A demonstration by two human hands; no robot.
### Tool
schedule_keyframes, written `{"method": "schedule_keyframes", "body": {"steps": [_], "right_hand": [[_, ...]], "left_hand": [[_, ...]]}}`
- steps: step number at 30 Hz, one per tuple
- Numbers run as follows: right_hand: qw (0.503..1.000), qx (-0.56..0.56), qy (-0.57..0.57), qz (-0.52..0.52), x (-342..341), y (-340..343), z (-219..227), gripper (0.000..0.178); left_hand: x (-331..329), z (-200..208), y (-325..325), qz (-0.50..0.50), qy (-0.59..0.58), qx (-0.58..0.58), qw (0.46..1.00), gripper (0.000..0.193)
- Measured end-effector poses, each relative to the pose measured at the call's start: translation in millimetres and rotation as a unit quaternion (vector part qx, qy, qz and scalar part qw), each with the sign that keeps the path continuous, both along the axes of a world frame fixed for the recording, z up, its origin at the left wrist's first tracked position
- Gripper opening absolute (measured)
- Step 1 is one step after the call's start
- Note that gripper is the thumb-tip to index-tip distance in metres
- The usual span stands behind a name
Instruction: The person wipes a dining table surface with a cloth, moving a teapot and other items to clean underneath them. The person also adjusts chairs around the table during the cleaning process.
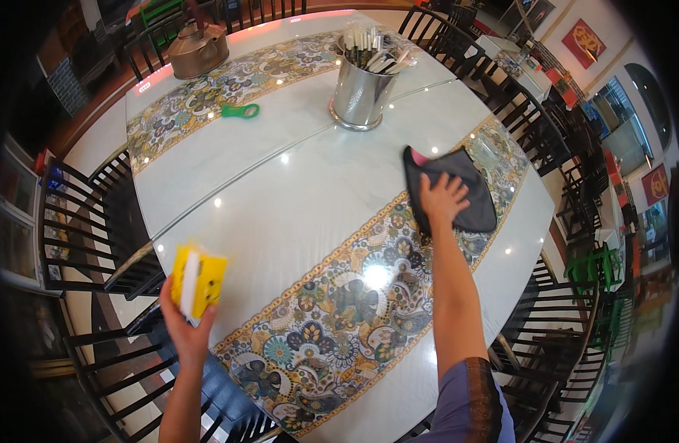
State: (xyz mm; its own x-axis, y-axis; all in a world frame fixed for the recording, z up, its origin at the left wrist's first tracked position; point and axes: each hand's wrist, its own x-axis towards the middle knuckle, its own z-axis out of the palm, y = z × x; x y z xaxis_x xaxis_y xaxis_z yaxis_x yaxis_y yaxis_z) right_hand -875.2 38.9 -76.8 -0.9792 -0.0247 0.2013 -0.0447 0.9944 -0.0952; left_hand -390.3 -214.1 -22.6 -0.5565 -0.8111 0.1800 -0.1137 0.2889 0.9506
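My left hand (186,331) is closed around a yellow tissue pack (211,284) with a white strip along its side, held up at the table's near left edge. Farther right, my right hand (442,201) lies with fingers spread on a dark grey cloth (476,193), which shows a bit of pink at its far left corner. The cloth rests partly on the patterned runner (339,295) and partly on the white table (310,214).
Toward the back stands a metal pot (362,92) of wrapped utensils. A green-handled bottle opener (240,111) lies left of it, and a copper-coloured kettle (198,53) sits at the far left edge. Black slatted chairs (96,214) surround the table.
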Motion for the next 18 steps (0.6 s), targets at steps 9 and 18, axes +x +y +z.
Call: {"method": "schedule_keyframes", "body": {"steps": [9, 18], "right_hand": [[0.917, -0.041, 0.048, 0.395, 192.9, -138.9, 9.3, 0.074], [0.911, -0.087, -0.124, 0.383, 312.9, 106.1, 36.8, 0.079]], "left_hand": [[6.5, 18.8, 7.0, 0.023, 0.030, 0.102, 0.994, 0.073], [-41.3, 64.2, 26.1, -0.028, 0.039, 0.089, 0.995, 0.078]]}}
